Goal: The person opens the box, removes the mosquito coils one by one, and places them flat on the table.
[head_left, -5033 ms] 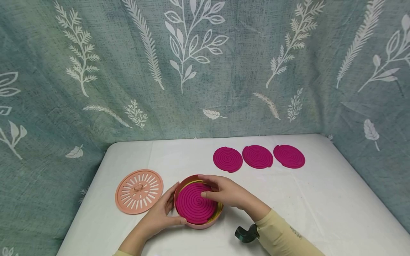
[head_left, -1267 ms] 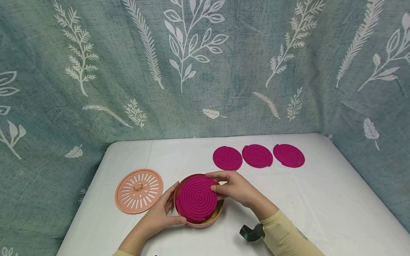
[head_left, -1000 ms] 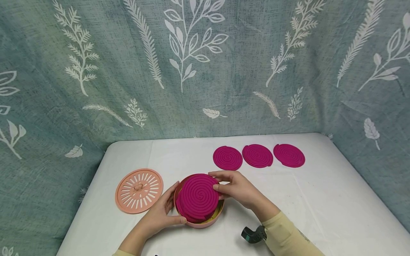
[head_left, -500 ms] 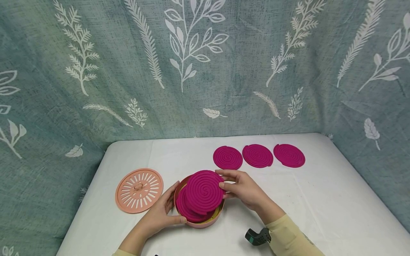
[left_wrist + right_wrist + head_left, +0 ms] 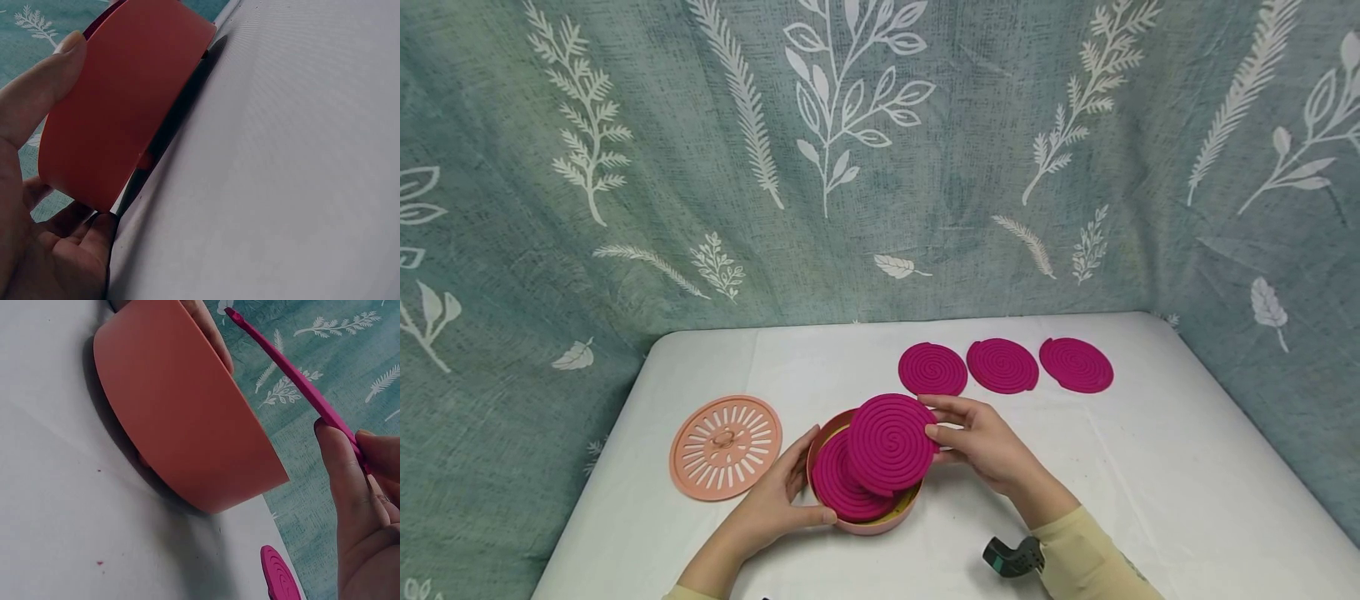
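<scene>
A magenta mosquito coil (image 5: 891, 443) is pinched at its right edge between the thumb and fingers of my right hand (image 5: 981, 446). It hangs above a round pink holder (image 5: 874, 528) and overlaps its upper right part. In the right wrist view the held coil (image 5: 300, 381) appears edge-on, apart from the holder (image 5: 181, 406). Another magenta coil (image 5: 838, 487) lies inside the holder, partly covered by the held one; whether more lie under it is hidden. My left hand (image 5: 775, 500) grips the holder's left side, thumb at the near rim, fingers round the wall.
A round pink slotted lid (image 5: 726, 457) lies on the white table (image 5: 1150, 500) left of the holder. Three magenta coils, a left one (image 5: 932, 369), a middle one (image 5: 1003, 365) and a right one (image 5: 1077, 364), lie in a row at the back. A patterned curtain (image 5: 962, 167) stands behind.
Earlier my right hand reached into the holder over the coil. It has since lifted one coil up and to the right, exposing another beneath. My left hand has stayed on the holder.
</scene>
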`<state>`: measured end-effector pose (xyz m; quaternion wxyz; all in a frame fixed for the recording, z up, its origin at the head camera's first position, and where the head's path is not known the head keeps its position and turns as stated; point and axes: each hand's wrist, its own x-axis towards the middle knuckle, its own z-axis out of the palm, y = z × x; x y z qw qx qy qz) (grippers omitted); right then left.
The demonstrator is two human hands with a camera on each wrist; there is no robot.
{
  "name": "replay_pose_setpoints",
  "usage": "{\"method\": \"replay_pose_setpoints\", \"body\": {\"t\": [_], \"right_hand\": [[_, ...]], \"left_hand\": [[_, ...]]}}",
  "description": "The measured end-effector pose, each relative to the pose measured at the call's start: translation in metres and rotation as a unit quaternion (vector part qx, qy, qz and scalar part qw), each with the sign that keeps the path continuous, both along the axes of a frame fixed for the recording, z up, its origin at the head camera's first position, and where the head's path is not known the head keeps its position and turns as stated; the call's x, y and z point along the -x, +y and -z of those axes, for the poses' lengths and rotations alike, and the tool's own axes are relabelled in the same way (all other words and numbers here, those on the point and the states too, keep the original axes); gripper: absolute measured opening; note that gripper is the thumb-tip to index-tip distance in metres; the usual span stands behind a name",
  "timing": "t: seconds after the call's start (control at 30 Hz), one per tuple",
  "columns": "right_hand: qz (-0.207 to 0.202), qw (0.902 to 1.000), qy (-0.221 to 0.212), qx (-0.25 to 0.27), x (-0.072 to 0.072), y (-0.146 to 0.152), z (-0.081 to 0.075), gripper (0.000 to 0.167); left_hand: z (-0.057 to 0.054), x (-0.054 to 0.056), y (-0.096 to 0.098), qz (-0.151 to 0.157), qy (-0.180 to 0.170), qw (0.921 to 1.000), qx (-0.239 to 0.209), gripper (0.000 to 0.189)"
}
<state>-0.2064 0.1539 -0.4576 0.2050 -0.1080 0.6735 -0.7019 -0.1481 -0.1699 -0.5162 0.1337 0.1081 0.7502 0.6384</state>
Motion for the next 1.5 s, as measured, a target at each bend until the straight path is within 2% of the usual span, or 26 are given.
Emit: {"method": "replay_pose_setpoints", "body": {"t": [0.33,0.67,0.97,1.5], "right_hand": [[0.020,0.9997,-0.003,0.014,-0.003,0.010,0.004,0.055],[0.046,0.9971,-0.007,0.060,-0.004,0.027,0.011,0.057],[0.068,0.9950,-0.002,0.073,-0.006,0.043,0.014,0.058],[0.112,0.9888,-0.020,0.096,-0.012,0.068,0.023,0.061]], "left_hand": [[-0.001,0.000,0.000,-0.006,-0.008,0.9999,0.000,0.119],[-0.001,0.000,0.001,-0.005,-0.010,0.9999,-0.002,0.119],[0.001,0.000,0.001,-0.006,-0.007,1.0000,-0.002,0.119],[0.002,0.001,0.000,-0.005,-0.003,1.0000,-0.003,0.119]]}}
